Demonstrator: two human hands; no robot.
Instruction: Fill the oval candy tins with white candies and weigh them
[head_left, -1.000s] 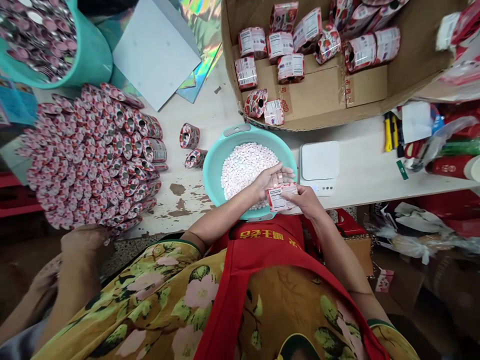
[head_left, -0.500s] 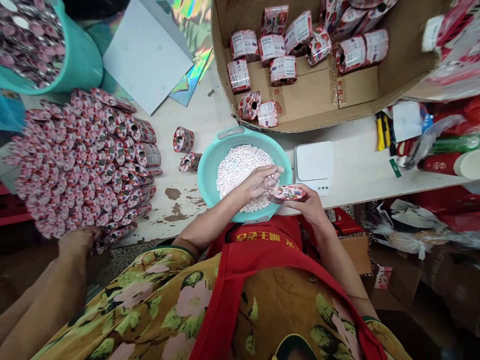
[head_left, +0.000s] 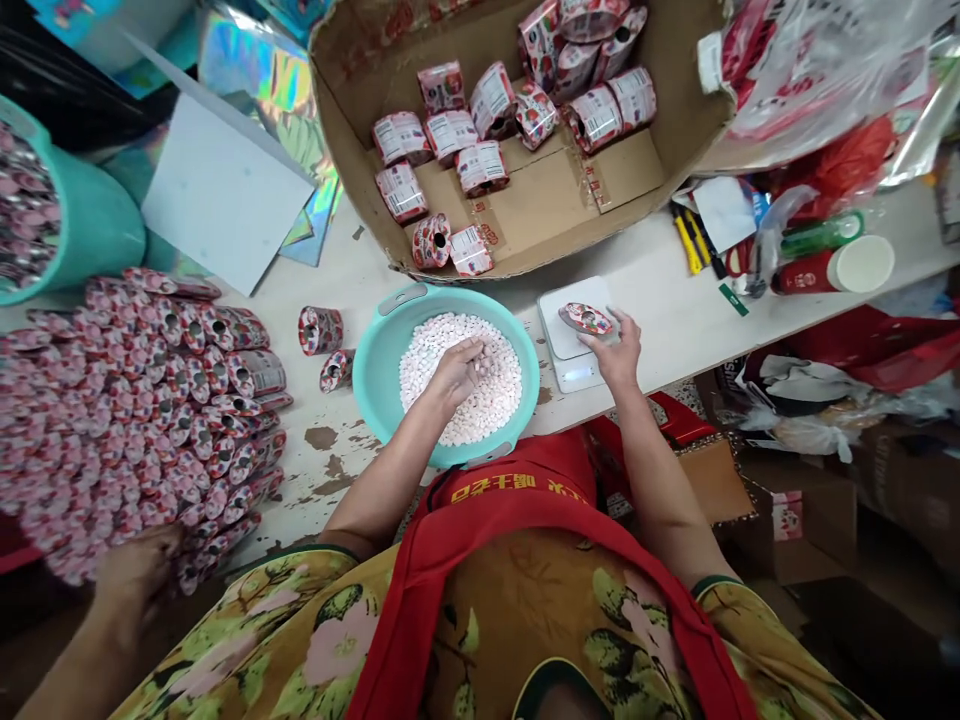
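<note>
My left hand (head_left: 454, 376) is over the turquoise basin (head_left: 367, 400), its fingers curled together round a few small white candies. A heap of the same candies (head_left: 480, 412) lies in the basin beneath it. To the right, a small red-and-white printed packet (head_left: 586, 319) rests on the white kitchen scale (head_left: 556, 325), its opening facing up with candies showing inside. My right hand (head_left: 619, 348) is at the packet's right end, thumb and fingers spread apart; whether a fingertip still touches it is hard to see.
A cardboard box (head_left: 525, 235) with several packets stands behind. At left are massed packets (head_left: 150, 400), two loose packets (head_left: 320, 330) and a turquoise bucket (head_left: 97, 220). Another person's hand (head_left: 139, 565) reaches in at lower left. Utility knives (head_left: 686, 240) and a paper cup (head_left: 862, 265) lie right.
My right hand has carried the packet from the basin's edge onto the scale and loosened its fingers. My left hand has drawn back from the packet, over the candies. The camera view has shifted.
</note>
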